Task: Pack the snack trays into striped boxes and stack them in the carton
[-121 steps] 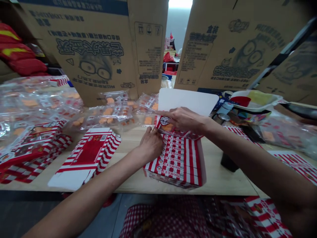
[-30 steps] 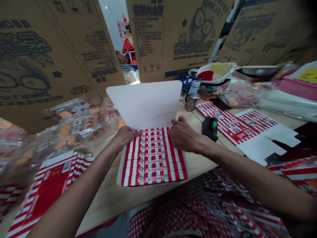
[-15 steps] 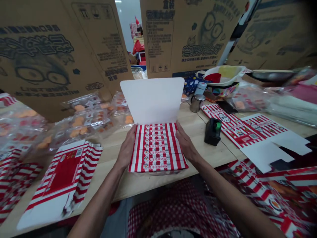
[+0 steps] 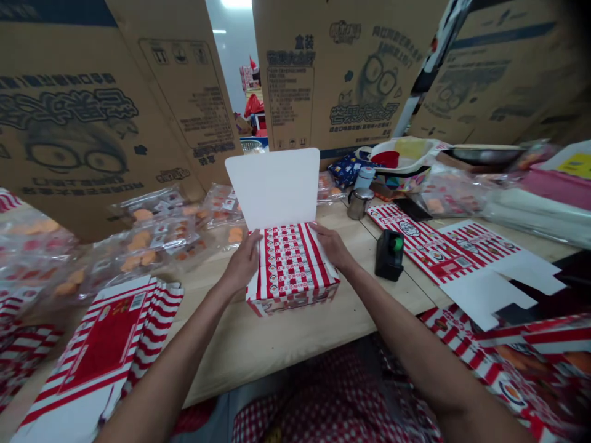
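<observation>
A red-and-white striped carton [image 4: 298,300] sits on the wooden table in front of me. Its plain white lid flap [image 4: 277,187] stands raised at the back. Several narrow striped packs [image 4: 290,258] fill it, side by side in a stack of rows. My left hand [image 4: 242,263] grips the carton's left side, with the thumb near its back left corner. On the right side my right hand [image 4: 332,246] holds it near the back corner, fingers bent over the upper edge. Parts of both side walls are hidden behind the hands.
Folded striped cartons [image 4: 111,344] lie in a pile at left. Clear bags with orange pieces [image 4: 138,246] lie behind them. A black tape dispenser [image 4: 389,255], a metal cup [image 4: 359,203] and an unfolded carton [image 4: 466,252] are at right. Large cardboard boxes [image 4: 332,80] stand behind.
The carton has moved away from me and turned slightly, with both hands on its sides. More of its front face now shows. The view has shifted a little.
</observation>
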A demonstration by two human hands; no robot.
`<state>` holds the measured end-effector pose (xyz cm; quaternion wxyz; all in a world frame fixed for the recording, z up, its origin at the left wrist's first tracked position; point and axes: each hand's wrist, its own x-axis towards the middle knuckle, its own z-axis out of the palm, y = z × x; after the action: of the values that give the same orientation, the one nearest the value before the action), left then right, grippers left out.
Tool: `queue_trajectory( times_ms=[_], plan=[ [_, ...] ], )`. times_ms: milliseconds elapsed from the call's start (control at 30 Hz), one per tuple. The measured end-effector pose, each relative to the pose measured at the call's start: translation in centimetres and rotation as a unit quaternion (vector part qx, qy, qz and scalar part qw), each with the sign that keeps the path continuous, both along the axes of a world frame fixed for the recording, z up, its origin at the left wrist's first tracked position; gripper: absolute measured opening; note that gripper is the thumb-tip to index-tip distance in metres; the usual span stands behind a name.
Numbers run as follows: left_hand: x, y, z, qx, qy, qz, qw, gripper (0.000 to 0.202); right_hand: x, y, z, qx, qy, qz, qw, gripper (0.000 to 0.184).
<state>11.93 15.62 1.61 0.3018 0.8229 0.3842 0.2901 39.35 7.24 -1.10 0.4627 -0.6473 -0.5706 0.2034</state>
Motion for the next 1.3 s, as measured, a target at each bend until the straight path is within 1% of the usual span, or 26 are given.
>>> queue_trajectory(
  times_ms=[67,133,233,300,400,500,567,600,667,733,767,800,833,867,933,1000,1067,1133,1167,1233,1267,1300],
  plan=[
    [-0.6,-1.8,0.3,0.024,0.039,0.018,0.999,0.040,-0.2,0.0,0.1,-0.011,-0.021,-0.005,1.000,0.052],
    [-1.6,-4.1,0.5,0.049,0.082,0.001,0.995,0.041,-0.3,-0.1,0.5,-0.029,-0.044,-0.004,0.999,0.051],
    [-3.2,-6.8,0.1,0.064,0.111,-0.029,0.991,0.053,-0.7,-0.6,1.1,-0.053,-0.075,-0.012,0.996,0.048],
    [-3.5,-7.4,-0.3,0.044,0.105,-0.028,0.993,0.060,-1.2,-1.1,1.4,-0.058,-0.091,-0.026,0.994,0.049],
    [-2.9,-6.5,-0.6,0.023,0.083,-0.015,0.996,0.059,-1.8,-1.5,1.3,-0.053,-0.097,-0.043,0.993,0.054],
    [-2.0,-4.5,-0.4,0.024,0.014,-0.017,0.999,0.044,-1.8,-0.9,1.2,-0.032,-0.072,-0.057,0.995,0.059],
    [-1.6,-2.9,-0.2,0.031,-0.032,-0.015,0.999,0.038,-1.4,0.1,1.2,-0.016,-0.040,-0.062,0.997,0.068],
    [-1.5,-2.1,0.0,0.031,-0.053,-0.009,0.998,0.042,-1.1,0.7,1.3,-0.009,-0.023,-0.060,0.998,0.073],
    [-1.3,-0.5,0.3,0.002,-0.100,0.001,0.995,0.063,-0.7,1.8,1.3,0.006,0.008,-0.045,0.999,0.080],
    [-1.1,0.9,0.8,-0.067,-0.149,-0.010,0.986,0.087,-0.4,2.8,1.3,0.022,0.031,-0.023,0.999,0.077],
    [-1.0,1.5,1.1,-0.108,-0.166,-0.024,0.980,0.095,-0.3,3.1,1.3,0.029,0.041,-0.012,0.999,0.073],
    [-0.9,2.0,1.4,-0.143,-0.173,-0.040,0.974,0.098,-0.3,3.3,1.3,0.033,0.048,-0.002,0.998,0.068],
    [-0.8,2.4,1.5,-0.165,-0.173,-0.053,0.970,0.096,-0.2,3.5,1.2,0.035,0.055,0.005,0.998,0.063],
    [-0.7,2.6,1.6,-0.178,-0.172,-0.060,0.967,0.090,0.0,3.5,1.2,0.034,0.060,0.009,0.998,0.057],
    [-0.7,2.6,1.4,-0.187,-0.170,-0.061,0.966,0.067,0.5,3.2,1.0,0.025,0.065,0.013,0.998,0.045],
    [-1.1,2.2,0.9,-0.188,-0.161,-0.050,0.968,0.041,1.2,2.5,0.9,0.006,0.067,0.020,0.998,0.035],
    [-1.7,1.7,0.5,-0.185,-0.143,-0.034,0.972,0.024,1.9,1.8,0.9,-0.026,0.068,0.042,0.996,0.035],
    [-2.1,1.4,0.9,-0.164,-0.123,-0.019,0.978,0.019,2.0,1.4,1.7,-0.057,0.051,0.071,0.995,0.040],
    [-2.1,1.2,1.5,-0.130,-0.101,-0.015,0.986,0.019,1.8,1.2,2.6,-0.066,0.029,0.085,0.994,0.040],
    [-1.6,0.6,3.1,-0.021,-0.018,-0.028,0.999,0.024,0.6,0.7,5.4,-0.065,-0.049,0.102,0.991,0.034],
    [-1.0,0.2,3.9,0.053,0.047,-0.041,0.997,0.028,-0.3,0.3,7.2,-0.056,-0.103,0.105,0.988,0.028],
    [-0.4,-0.1,4.3,0.095,0.109,-0.071,0.987,0.032,-1.2,-0.1,8.9,-0.046,-0.162,0.107,0.980,0.023]
  ],
)
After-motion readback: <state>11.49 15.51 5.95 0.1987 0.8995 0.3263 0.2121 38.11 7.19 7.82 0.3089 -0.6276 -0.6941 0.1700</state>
